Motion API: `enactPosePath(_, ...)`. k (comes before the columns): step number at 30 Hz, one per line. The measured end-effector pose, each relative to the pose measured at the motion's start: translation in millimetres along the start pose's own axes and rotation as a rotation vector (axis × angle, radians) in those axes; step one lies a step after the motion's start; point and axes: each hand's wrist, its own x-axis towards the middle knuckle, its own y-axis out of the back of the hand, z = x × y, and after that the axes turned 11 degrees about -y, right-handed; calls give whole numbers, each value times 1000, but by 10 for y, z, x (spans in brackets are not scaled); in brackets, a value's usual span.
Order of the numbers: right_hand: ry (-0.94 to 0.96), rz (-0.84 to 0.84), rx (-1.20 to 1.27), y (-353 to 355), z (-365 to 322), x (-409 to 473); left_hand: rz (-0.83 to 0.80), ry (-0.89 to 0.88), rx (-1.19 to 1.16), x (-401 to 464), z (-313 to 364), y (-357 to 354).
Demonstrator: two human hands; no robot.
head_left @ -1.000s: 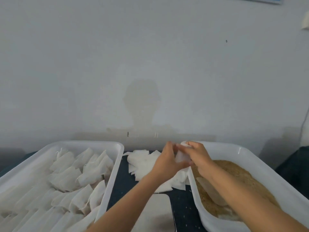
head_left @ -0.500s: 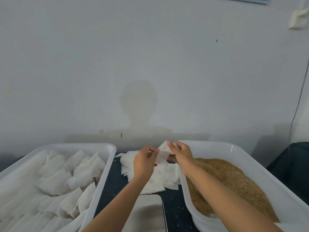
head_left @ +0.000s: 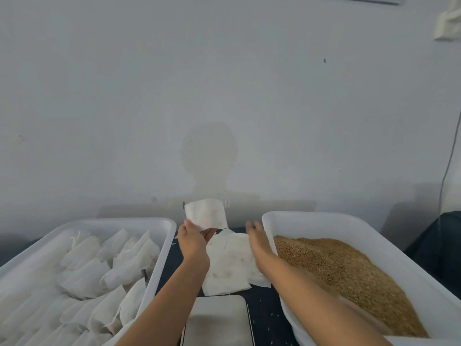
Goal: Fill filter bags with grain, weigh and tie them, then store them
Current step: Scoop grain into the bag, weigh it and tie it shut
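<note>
My left hand (head_left: 193, 239) pinches the lower edge of one empty white filter bag (head_left: 206, 214), lifted upright above the pile of empty bags (head_left: 230, 265) on the dark table. To the right of it my right hand (head_left: 257, 237) hovers over the pile with relaxed fingers, holding nothing. The right white tub (head_left: 349, 224) holds brown grain (head_left: 349, 273). Several filled, tied bags (head_left: 107, 268) lie in the left white tub (head_left: 119, 222).
A scale with a metal plate (head_left: 217, 320) sits at the near edge between the tubs. A plain wall stands close behind the table, and a thin cable (head_left: 449, 166) hangs at the far right.
Both hands were holding one bag over the pile. My right hand has let go and moved right, while my left hand has lifted the bag higher.
</note>
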Motion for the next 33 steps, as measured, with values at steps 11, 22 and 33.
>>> enactPosePath(11, 184, -81, 77, 887, 5, -359, -352, 54, 139, -586, -405, -441)
enactPosePath(22, 431, 326, -562, 1622, 503, -519, -1040, -440, 637, -1315, -846, -736)
enactPosePath(33, 397, 53, -369, 1638, 588, -524, -906, -323, 578, -1248, -890, -756)
